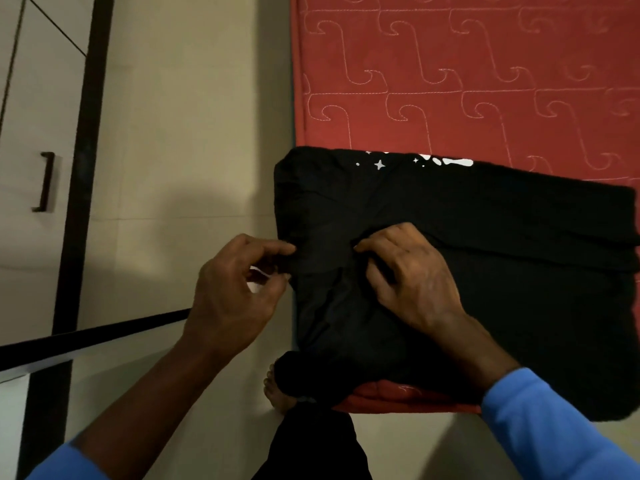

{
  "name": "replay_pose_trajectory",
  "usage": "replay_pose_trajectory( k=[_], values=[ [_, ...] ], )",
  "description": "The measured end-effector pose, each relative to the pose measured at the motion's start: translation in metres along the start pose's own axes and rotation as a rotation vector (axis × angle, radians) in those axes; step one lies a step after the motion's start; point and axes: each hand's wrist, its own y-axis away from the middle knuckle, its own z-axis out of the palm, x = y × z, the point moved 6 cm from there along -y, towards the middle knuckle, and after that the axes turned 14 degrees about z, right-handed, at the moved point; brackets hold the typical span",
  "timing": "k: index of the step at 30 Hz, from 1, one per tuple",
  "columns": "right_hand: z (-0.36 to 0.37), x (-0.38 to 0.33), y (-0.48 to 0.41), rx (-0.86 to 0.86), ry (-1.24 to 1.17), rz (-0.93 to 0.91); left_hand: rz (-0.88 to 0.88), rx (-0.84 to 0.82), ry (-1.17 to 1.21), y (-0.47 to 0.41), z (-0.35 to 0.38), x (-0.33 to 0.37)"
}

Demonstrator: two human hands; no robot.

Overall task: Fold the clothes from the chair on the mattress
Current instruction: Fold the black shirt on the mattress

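Fingers (273, 245) of the left hand (235, 289) curl and pinch the left edge of the garment (502, 237); those of the right hand (408, 271) are bent, digging into a fold near its middle and gripping cloth; the red quilted mattress (467, 81) fills the upper right, beside a pale floor (194, 133); the black garment lies part-folded on the mattress's near left corner, overhanging the edge, creased in broad bands; white stars and splashes of print (446, 161) show along its far edge.
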Motion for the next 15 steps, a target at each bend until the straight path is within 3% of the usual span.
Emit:
replay_pose_trajectory(
  k=[4,8,12,15],
  values=[
    [-0.023,0.002,-0.018,0.056,-0.237,0.168,0.110,0.059,-0.094,-0.019,-0.009,0.006],
    [-0.028,0.018,-0.046,0.051,-0.566,0.423,-0.138,0.138,0.245,-0.059,-0.002,-0.008],
    [-0.010,0.034,-0.074,0.091,-0.570,0.590,-0.344,0.246,0.257,-0.097,0.012,-0.036],
    [0.000,0.041,-0.080,0.122,-0.465,0.664,-0.396,0.265,0.190,-0.111,0.021,-0.058]
  ],
)
